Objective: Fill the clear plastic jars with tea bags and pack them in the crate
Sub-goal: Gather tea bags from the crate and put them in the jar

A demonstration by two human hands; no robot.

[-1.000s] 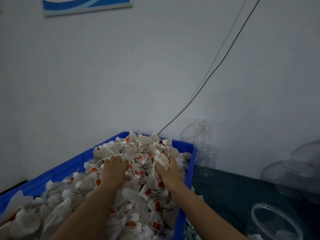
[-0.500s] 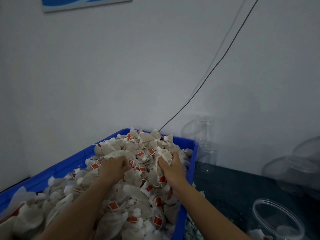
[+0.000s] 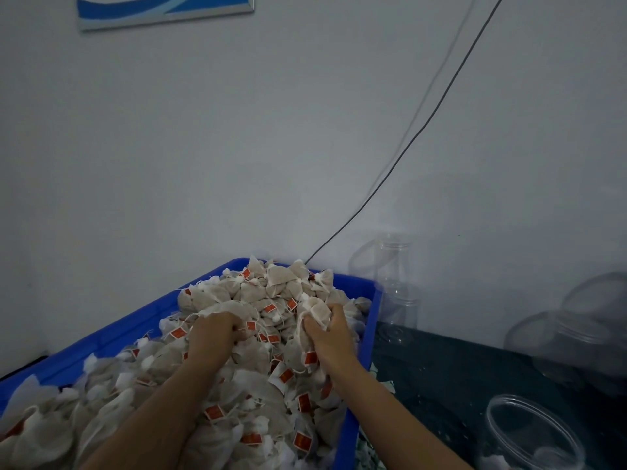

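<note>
Two hands dig into tea bags [image 3: 258, 337] heaped in blue bin [image 3: 112, 337]: left hand [image 3: 213, 334] & right hand [image 3: 327, 330], flat a sec ago, now curl round bunches. Open jar [image 3: 529, 435] waits w/ few bags, front right; scooping likely next.

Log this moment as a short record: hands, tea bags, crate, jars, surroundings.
left hand: left hand buried in the pile, fingers curled around tea bags
right hand: right hand gripping a bunch of tea bags
tea bags: tea bags with red tags, heaped above the rim
crate: blue crate against the wall, holding the pile
nearest jar: open clear jar at lower right, a few white pieces inside
other jars: clear empty jars on the dark table right of the crate
wall: black cable running down behind the crate
</note>
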